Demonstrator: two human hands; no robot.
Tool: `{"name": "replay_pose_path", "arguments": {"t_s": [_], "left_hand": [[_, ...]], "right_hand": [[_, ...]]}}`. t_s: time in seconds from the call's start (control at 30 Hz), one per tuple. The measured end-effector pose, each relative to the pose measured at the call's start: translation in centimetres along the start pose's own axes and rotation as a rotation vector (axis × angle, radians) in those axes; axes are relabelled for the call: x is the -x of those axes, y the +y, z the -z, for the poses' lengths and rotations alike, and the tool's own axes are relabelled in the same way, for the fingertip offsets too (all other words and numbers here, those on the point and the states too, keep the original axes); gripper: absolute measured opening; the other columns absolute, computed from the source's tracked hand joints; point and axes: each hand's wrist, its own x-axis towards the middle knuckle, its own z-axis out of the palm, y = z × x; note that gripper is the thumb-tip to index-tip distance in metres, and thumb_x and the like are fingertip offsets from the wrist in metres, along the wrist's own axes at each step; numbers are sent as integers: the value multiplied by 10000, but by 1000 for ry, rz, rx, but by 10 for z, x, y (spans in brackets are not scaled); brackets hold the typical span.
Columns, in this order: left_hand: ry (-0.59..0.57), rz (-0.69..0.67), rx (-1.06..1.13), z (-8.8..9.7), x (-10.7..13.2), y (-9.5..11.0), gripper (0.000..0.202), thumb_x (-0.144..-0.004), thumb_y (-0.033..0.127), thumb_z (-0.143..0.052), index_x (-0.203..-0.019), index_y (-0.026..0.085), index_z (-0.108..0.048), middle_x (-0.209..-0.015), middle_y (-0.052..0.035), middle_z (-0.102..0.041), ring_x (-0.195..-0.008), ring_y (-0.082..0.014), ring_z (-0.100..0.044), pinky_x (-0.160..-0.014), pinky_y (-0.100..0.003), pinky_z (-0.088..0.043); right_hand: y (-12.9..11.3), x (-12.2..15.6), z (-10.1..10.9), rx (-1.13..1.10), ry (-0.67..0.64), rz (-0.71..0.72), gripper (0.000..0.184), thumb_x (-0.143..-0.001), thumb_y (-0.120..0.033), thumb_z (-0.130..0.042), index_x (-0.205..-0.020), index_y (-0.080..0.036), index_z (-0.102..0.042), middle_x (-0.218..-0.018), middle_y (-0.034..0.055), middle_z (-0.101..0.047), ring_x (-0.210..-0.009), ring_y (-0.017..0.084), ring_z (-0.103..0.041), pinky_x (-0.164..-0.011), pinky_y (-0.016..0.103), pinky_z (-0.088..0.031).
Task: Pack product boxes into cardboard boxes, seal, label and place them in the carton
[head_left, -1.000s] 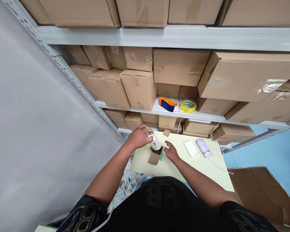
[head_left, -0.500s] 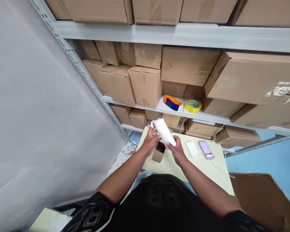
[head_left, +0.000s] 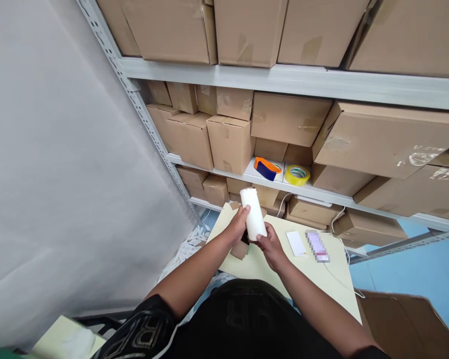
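A white cylinder stands nearly upright above the pale yellow table. My left hand is closed on its left side and my right hand is closed around its lower end. Just below the two hands a small brown cardboard box sits on the table, mostly hidden by my fingers.
A white card and a blurred purple item with a white cable lie on the table to the right. Metal shelving packed with cardboard boxes rises behind, holding an orange tape dispenser and a yellow tape roll. A large open carton stands at the lower right.
The white cylinder has come up out of the small box and has been turned from tilted to nearly upright. My right hand has moved from the table onto its lower end.
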Motion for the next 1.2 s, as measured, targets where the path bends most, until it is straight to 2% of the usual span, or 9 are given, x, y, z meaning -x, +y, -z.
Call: {"name": "replay_pose_path", "arguments": {"t_s": [0.13,0.23,0.37,0.47,0.6,0.73,0.83,1.07,1.2], "left_hand": [[55,-97,-274,-6,7,-1,551,-733,397,-824,-1182,190,-581,-1054,-59,-687,-975,-236,-657,-819,-331,-526],[71,-117,-196,-13,7,-1,475,-749,341,-751,-1166,197,-576,-1030,-50,-690,-930,-226,-669,-815,-342,-533],[-63,-108,-27,-26,9,-3,513,-811,424,-683,-1254,202,-552,-1060,-73,-704,-970,-242,-680,-856,-369,-538],[-17,-145,-134,-36,15,-5,584,-818,549,-731,-1242,188,-554,-1022,-74,-698,-940,-243,-671,-806,-348,-533],[66,-190,-272,-43,24,-6,629,-712,488,-857,-1181,181,-572,-1038,-67,-684,-948,-234,-653,-798,-324,-524],[115,-198,-248,-40,29,-6,536,-746,437,-772,-1184,195,-579,-1020,-51,-687,-951,-233,-649,-844,-347,-522],[89,-155,-212,-39,34,-5,518,-804,476,-677,-1231,203,-575,-1005,-51,-685,-919,-234,-652,-821,-359,-529],[271,-228,-277,-37,52,-13,640,-707,507,-849,-1174,199,-537,-1033,-59,-663,-931,-223,-642,-777,-316,-523],[269,-230,-289,-7,49,-14,602,-706,364,-836,-1202,205,-533,-1063,-62,-683,-976,-235,-664,-831,-337,-529]], "right_hand": [[3,1,4,112,107,175,746,-616,-383,-950,-1209,-276,-510,-1218,61,-628,-1096,259,-643,-938,424,-562],[-6,6,8,-54,-33,26,657,-751,-470,-853,-1270,-272,-503,-1222,81,-656,-1046,265,-687,-890,440,-581],[-22,11,16,-244,-212,-154,509,-865,-539,-707,-1229,-224,-540,-1044,84,-714,-855,266,-740,-805,455,-600],[-23,13,24,-64,-89,-4,540,-785,-481,-813,-1180,-257,-522,-1067,49,-683,-881,245,-713,-834,446,-600],[-15,15,36,202,72,175,670,-636,-463,-924,-1123,-284,-499,-1061,36,-639,-964,259,-656,-858,455,-592],[-19,18,40,-15,-172,-56,552,-827,-623,-705,-1200,-250,-543,-1104,93,-681,-972,293,-698,-842,492,-596],[-26,21,38,-95,-288,-149,511,-870,-601,-663,-1203,-222,-583,-1088,107,-706,-935,299,-716,-821,486,-593],[-7,32,23,474,61,207,636,-657,-496,-889,-1117,-259,-518,-1075,48,-637,-942,266,-631,-840,438,-555],[-5,29,19,712,50,293,491,-728,-528,-820,-1058,-255,-582,-1073,57,-633,-990,279,-611,-916,478,-521]]}}
